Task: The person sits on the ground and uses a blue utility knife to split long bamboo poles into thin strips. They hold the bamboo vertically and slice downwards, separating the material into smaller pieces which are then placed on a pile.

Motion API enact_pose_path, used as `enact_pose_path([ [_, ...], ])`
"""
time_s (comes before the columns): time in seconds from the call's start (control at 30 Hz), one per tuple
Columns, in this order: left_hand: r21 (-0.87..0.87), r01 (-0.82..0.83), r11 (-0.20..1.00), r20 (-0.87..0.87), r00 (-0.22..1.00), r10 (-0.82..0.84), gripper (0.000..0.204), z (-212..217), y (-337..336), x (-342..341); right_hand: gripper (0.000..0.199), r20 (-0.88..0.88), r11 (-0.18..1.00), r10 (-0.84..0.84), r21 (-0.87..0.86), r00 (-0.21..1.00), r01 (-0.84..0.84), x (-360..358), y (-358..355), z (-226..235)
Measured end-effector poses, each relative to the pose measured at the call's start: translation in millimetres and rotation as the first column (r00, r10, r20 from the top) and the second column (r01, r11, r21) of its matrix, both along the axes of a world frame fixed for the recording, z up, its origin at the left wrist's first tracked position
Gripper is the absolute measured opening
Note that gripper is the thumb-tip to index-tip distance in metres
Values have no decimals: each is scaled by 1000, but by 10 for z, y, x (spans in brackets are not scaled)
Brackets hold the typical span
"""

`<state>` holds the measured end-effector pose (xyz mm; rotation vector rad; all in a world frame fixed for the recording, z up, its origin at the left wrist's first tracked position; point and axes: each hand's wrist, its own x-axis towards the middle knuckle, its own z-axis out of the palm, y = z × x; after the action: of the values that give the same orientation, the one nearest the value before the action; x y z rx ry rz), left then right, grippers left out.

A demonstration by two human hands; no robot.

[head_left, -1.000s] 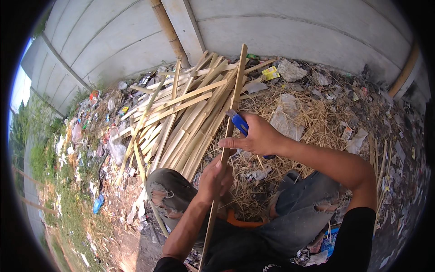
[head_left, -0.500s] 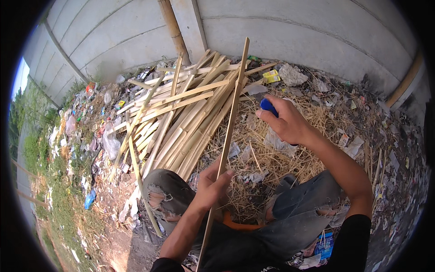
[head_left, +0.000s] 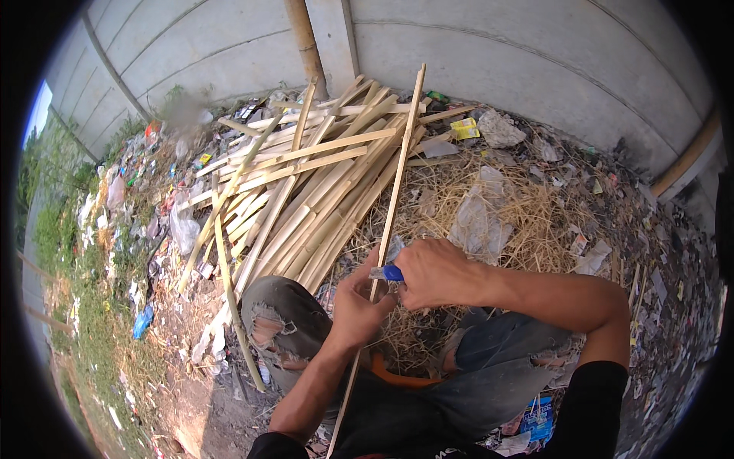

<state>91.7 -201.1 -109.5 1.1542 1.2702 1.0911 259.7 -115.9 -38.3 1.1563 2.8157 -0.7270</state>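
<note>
A long, thin bamboo strip (head_left: 397, 180) slants up between my legs, its far end reaching toward the wall. My left hand (head_left: 358, 307) is closed around its middle, with the thumb on the right side. My right hand (head_left: 442, 274) grips a blue-handled utility knife (head_left: 392, 273), most of the handle hidden in the fist. The knife's metal end lies across the strip just above my left thumb; whether the edge bites into the bamboo cannot be made out.
A heap of split bamboo strips (head_left: 321, 206) lies ahead, left of the held strip. Straw-like shavings (head_left: 535, 222) cover the ground to the right, with litter around. A grey concrete wall (head_left: 489, 61) and a bamboo post (head_left: 306, 50) stand behind. My bent knees (head_left: 271, 306) flank the work.
My right hand has come down and left, bringing the knife from out to the right onto the strip beside my left hand. The strip has turned so its narrower side shows.
</note>
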Motion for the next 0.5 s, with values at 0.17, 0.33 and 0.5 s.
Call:
enact_pose_path([
  [0.17,17,-52,999,-48,997,53,63,28,-23,28,23,7,960,-196,205,981,191,34,466,-81],
  [0.33,12,-10,1000,-130,991,11,66,-35,-18,-42,21,16,987,-52,154,999,49,-61,172,-100],
  [0.5,-24,-22,999,-112,994,19,73,16,-64,4,22,50,983,-183,15,982,183,-5,453,28],
])
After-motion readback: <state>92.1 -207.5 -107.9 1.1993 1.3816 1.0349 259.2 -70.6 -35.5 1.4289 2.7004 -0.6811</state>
